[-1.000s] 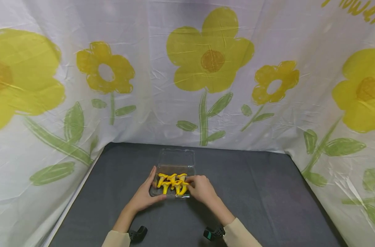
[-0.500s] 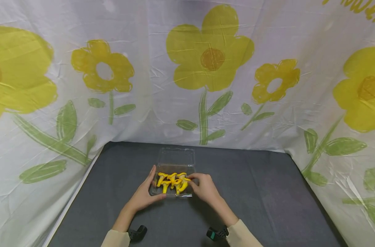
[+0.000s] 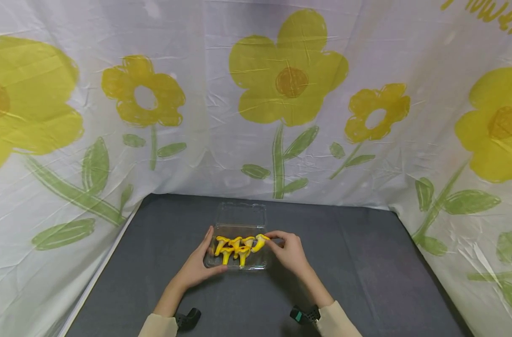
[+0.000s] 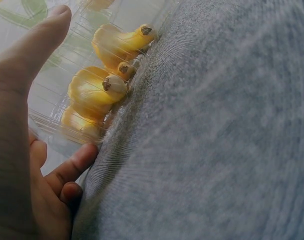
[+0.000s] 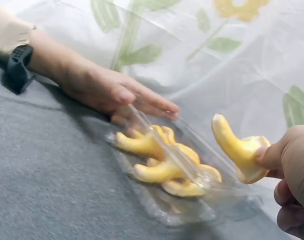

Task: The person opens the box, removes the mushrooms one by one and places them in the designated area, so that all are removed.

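Note:
Several yellow mushrooms (image 3: 242, 255), shaped like chanterelles, lie in a clear plastic clamshell box (image 3: 258, 265). Its hinged lid (image 3: 241, 214) lies folded back on the far side. My left hand (image 3: 193, 270) holds the box at its left end, thumb along the near wall and fingers at the left side. Between thumb and fingers, my right hand (image 3: 293, 254) pinches one curved yellow mushroom (image 5: 239, 152) by its cap. In the right wrist view that mushroom is raised above the box, its stem pointing up and away from the hand.
A dark grey cloth (image 3: 365, 271) covers the table under the box. Behind and at both sides hangs a white curtain (image 3: 214, 140) printed with yellow flowers. A black band (image 3: 188, 319) sits on the left wrist and another black band (image 3: 305, 315) on the right.
My right hand has lifted one mushroom from the box's near right part and moved it up and to the right. My left hand has stayed on the box.

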Demonstrator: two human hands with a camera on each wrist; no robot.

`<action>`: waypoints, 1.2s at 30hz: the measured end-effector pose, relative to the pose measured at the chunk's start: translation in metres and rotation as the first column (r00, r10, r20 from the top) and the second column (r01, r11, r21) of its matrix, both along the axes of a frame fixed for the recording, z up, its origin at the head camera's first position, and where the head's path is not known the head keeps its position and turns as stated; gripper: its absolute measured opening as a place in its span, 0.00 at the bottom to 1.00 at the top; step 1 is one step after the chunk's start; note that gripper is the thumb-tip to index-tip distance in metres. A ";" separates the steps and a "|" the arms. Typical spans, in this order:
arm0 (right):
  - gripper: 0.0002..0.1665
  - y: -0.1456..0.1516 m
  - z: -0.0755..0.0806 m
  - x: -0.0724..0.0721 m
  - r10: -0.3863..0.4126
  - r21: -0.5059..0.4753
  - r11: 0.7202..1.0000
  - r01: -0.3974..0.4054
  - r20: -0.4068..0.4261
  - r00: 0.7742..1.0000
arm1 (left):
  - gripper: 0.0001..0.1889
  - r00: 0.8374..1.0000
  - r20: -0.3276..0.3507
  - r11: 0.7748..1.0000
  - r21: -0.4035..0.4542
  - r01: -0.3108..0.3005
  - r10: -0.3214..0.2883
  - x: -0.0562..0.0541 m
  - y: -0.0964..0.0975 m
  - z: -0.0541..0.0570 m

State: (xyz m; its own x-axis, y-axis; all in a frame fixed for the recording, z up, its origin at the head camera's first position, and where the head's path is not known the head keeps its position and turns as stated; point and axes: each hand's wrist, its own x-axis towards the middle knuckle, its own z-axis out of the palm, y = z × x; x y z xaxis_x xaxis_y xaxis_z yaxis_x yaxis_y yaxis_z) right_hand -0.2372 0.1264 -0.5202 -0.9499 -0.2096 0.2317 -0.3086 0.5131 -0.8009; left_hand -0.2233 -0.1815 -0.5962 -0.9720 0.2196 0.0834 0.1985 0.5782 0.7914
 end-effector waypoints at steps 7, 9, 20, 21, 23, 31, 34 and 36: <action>0.10 0.018 0.002 -0.006 -0.078 -0.039 0.996 0.078 -0.003 0.997 | 0.68 1.000 0.002 1.000 0.000 0.003 -0.003 0.000 -0.001 0.000; 0.10 0.023 0.003 -0.008 -0.100 -0.048 0.994 0.100 -0.003 0.995 | 0.68 1.000 0.003 1.000 0.002 0.003 -0.003 0.000 -0.001 0.000; 0.11 0.064 -0.005 -0.025 -0.157 0.038 0.987 0.158 -0.032 0.987 | 0.68 1.000 0.021 1.000 0.001 -0.005 0.005 0.000 0.001 0.003; 0.11 0.068 -0.007 -0.027 -0.158 0.053 0.986 0.160 -0.039 0.987 | 0.68 1.000 0.019 1.000 -0.001 -0.005 0.005 0.000 0.001 0.003; 0.10 0.075 -0.012 -0.030 -0.161 0.089 0.982 0.165 -0.050 0.986 | 0.68 1.000 0.017 1.000 -0.002 -0.002 0.002 0.000 0.001 0.002; 0.09 0.093 -0.021 -0.043 -0.160 0.249 0.952 0.180 -0.098 0.982 | 0.68 1.000 0.012 1.000 -0.003 -0.004 0.004 0.000 0.001 0.001; 0.09 0.093 -0.021 -0.047 -0.157 0.299 0.937 0.180 -0.102 0.982 | 0.68 1.000 0.010 1.000 -0.001 -0.006 0.006 0.000 0.001 0.001; 0.09 0.092 -0.021 -0.050 -0.157 0.328 0.927 0.180 -0.096 0.983 | 0.68 1.000 0.007 1.000 0.000 -0.004 0.004 0.000 0.001 0.001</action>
